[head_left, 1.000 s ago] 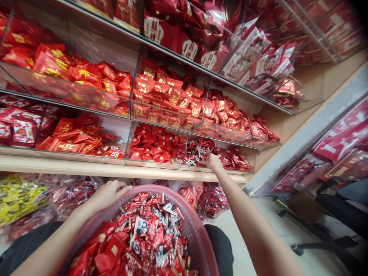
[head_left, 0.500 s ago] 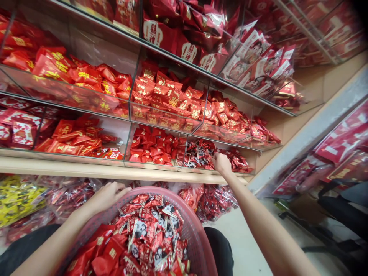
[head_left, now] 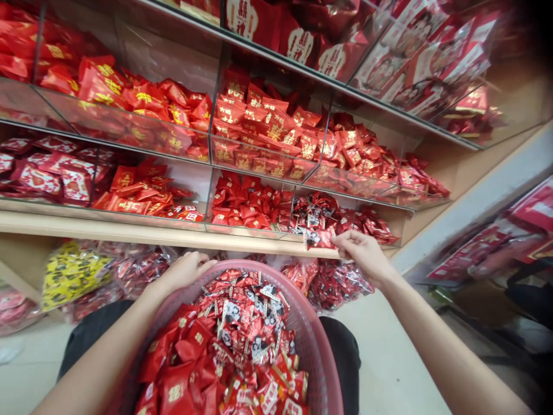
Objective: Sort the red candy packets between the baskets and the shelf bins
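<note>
A pink perforated basket (head_left: 323, 340) sits between dark-clothed knees, heaped with red packets (head_left: 184, 351) and red, black and white wrapped sweets (head_left: 253, 320). My left hand (head_left: 190, 270) rests at the basket's far left rim, its fingers bent and pressed together; whether they grip anything is hidden. Just in front of the bottom shelf edge, my right hand (head_left: 356, 251) pinches a red and white wrapped sweet (head_left: 318, 238) by its end. Behind that sweet, a shelf compartment holds similar sweets (head_left: 317, 208).
Glass-fronted shelves (head_left: 268, 176) full of red packets span the view. Under the wooden ledge (head_left: 108, 230) lie clear bags of sweets, one with yellow wrappers (head_left: 74, 274). Dark furniture legs (head_left: 488, 340) are at the right.
My right hand has come out of the lower compartment with a wrapped sweet. The view has shifted, showing more of the basket. My left hand stays by the rim.
</note>
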Demonstrator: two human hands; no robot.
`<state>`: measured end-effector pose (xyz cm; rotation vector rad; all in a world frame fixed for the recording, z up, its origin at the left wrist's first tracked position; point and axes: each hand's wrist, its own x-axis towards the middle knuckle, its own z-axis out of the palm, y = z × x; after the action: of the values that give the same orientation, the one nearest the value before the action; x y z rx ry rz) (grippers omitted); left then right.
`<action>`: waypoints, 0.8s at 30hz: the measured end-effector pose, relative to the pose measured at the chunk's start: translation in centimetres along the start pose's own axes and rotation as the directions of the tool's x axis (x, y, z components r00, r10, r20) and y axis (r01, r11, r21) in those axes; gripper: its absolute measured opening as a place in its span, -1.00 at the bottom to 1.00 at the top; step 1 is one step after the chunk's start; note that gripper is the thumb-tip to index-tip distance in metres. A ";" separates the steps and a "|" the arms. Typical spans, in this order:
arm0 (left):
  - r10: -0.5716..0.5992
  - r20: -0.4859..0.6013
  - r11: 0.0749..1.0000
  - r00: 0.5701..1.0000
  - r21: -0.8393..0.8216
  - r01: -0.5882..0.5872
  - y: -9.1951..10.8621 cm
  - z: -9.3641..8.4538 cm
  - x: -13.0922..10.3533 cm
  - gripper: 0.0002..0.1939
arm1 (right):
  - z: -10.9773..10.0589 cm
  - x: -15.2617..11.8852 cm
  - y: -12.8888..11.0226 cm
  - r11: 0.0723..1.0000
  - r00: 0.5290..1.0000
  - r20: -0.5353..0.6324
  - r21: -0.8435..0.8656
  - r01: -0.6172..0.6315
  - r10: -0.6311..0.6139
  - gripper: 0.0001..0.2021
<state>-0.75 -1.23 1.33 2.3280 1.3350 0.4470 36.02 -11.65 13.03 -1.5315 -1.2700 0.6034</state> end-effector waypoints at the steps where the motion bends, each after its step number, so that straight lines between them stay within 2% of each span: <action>1: -0.002 0.000 1.000 1.000 -0.001 0.002 0.0 0.0 0.0 -0.51 | 0.9 -1.0 0.3 0.999 0.998 0.055 0.031 -0.040 0.038 -0.67; 4: -0.003 -0.005 1.000 1.000 -0.011 0.003 -0.1 0.1 0.0 -0.51 | 3.6 -3.2 1.7 0.981 0.968 0.201 0.097 -0.170 0.148 -0.69; 6: -0.012 -0.016 1.000 1.000 -0.024 0.011 -0.2 0.1 0.0 -0.52 | 5.4 -4.0 2.7 0.966 0.948 0.249 0.118 -0.231 0.196 -0.71; 9: -0.034 -0.024 0.999 0.999 -0.042 0.033 -0.3 0.2 0.0 -0.51 | 7.6 -4.4 3.7 0.950 0.922 0.300 0.118 -0.289 0.244 -0.72; 14: -0.014 -0.022 1.000 1.000 -0.008 0.014 -0.5 0.3 0.1 -0.48 | 10.3 -4.5 4.0 0.937 0.861 0.427 0.081 -0.341 0.276 -0.74; 18: -0.010 -0.026 1.000 1.000 0.020 0.010 -0.7 0.4 0.1 -0.47 | 11.8 -4.4 4.5 0.945 0.848 0.459 0.049 -0.322 0.265 -0.75; 20: -0.015 -0.023 1.000 1.000 0.024 0.015 -0.7 0.4 0.0 -0.47 | 12.5 -4.2 5.1 0.960 0.865 0.438 0.014 -0.280 0.246 -0.76; 24: -0.011 -0.017 1.000 1.000 0.026 0.012 -0.7 0.4 0.0 -0.46 | 13.5 -3.9 6.2 0.994 0.931 0.355 -0.102 -0.046 0.079 -0.79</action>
<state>-1.09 -1.03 0.65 2.3416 1.3691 0.4485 25.91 -9.71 1.68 -1.5897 -1.5452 0.9094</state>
